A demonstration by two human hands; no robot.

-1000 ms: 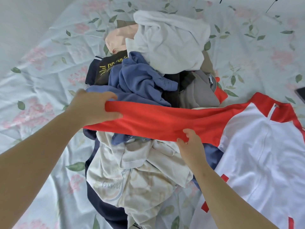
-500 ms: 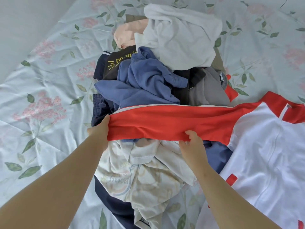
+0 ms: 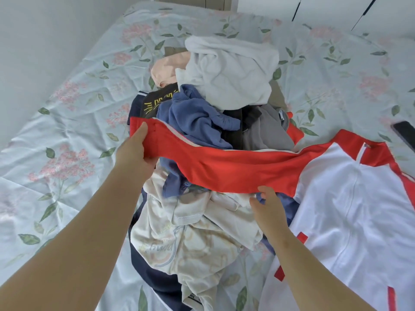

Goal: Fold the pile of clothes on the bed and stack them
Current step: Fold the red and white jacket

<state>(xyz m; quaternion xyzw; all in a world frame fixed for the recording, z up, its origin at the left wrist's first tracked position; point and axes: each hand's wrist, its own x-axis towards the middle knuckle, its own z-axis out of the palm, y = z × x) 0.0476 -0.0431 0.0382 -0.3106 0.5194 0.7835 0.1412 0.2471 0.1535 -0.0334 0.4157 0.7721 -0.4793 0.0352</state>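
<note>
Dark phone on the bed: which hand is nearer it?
Right. The right hand is below-left of the phone at the red sleeve; the left hand grips it, further left.

Bedsheet (image 3: 67, 131) bare left of clothes pile (image 3: 202, 122); phone (image 3: 404, 133) far right.

left hand (image 3: 132, 151) and right hand (image 3: 267, 205): both bare. left forearm (image 3: 78, 232) and right forearm (image 3: 314, 265) likewise bare, uncovered up to frame edge.
</note>
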